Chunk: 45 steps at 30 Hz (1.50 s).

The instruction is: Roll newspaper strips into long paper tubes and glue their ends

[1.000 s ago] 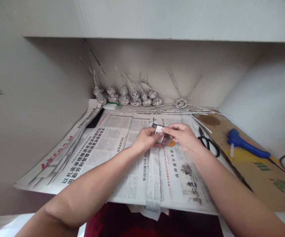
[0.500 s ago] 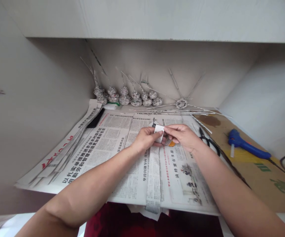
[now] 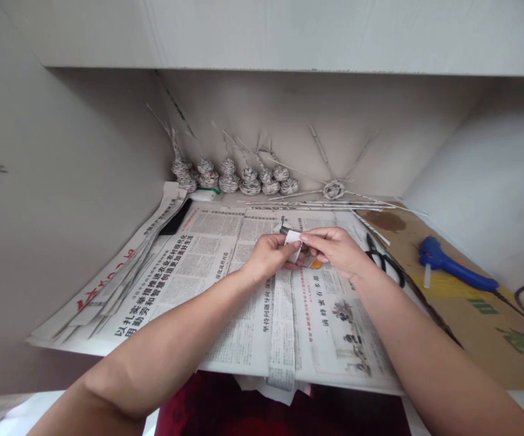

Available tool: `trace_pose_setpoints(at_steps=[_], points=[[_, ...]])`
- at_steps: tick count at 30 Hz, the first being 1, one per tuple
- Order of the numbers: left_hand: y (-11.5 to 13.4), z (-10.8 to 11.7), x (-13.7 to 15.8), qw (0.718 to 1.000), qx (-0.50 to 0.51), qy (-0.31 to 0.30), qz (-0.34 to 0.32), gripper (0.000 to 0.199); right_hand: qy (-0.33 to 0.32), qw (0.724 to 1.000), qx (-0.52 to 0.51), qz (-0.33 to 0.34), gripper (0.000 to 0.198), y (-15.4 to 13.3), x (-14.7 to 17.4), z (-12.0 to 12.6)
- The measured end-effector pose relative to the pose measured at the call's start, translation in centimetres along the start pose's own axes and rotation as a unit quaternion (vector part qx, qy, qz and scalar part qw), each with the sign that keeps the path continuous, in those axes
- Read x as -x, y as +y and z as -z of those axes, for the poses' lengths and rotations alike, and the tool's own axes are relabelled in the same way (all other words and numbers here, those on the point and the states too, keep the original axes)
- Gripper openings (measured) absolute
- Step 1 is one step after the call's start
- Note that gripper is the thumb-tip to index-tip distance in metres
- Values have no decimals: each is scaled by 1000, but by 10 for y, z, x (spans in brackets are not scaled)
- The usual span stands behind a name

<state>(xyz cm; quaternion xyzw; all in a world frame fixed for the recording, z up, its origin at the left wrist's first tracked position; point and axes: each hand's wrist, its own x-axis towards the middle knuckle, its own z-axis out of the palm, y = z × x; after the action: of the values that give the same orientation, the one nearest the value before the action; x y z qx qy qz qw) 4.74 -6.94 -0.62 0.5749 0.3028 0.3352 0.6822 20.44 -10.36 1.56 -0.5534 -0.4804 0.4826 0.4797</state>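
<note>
Over the middle of the newspaper-covered table, a strip of newspaper (image 3: 282,339) runs from between my hands toward me and hangs over the front edge. My left hand (image 3: 271,253) pinches the strip's upper end, where a whitish flap stands up. Close beside it, my right hand (image 3: 332,247) has thumb and forefinger closed on the same end, at the flap's right corner. The fingertips of both hands nearly meet, and what lies between the right hand's other fingers is hidden.
Several woven paper gourds (image 3: 229,177) line the back wall, beside a star-shaped weaving (image 3: 333,190) and thin paper rods (image 3: 307,206). Black scissors (image 3: 385,261) and a blue glue gun (image 3: 457,266) on cardboard (image 3: 484,345) lie at right. Paper strips (image 3: 126,266) and a black phone-like slab (image 3: 175,219) lie at left.
Both hands stay almost in place, with only a slight shift of the fingers on the strip's end. Nothing else has visibly moved.
</note>
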Motion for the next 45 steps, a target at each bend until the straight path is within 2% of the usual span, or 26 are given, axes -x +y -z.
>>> trace_pose_setpoints(at_steps=[5,11,16,30,37,45], points=[[0,0,1,999,36,-18,19,24,24,1000,14,-9,34,-1,0,-1],[-1,-1,1,997,57,-37,35,26,12,1000,19,-11,30,3,-2,-1],[1,-3,2,998,48,-22,36,23,47,998,51,13,32,5,-3,-2],[-7,0,1,998,33,-46,27,27,62,998,6,0,38,4,-3,-7],[-1,-1,1,999,24,-22,17,25,9,1000,18,0,39,3,-2,2],[-1,1,2,999,9,-36,14,28,-13,1000,-7,-15,32,5,-2,3]])
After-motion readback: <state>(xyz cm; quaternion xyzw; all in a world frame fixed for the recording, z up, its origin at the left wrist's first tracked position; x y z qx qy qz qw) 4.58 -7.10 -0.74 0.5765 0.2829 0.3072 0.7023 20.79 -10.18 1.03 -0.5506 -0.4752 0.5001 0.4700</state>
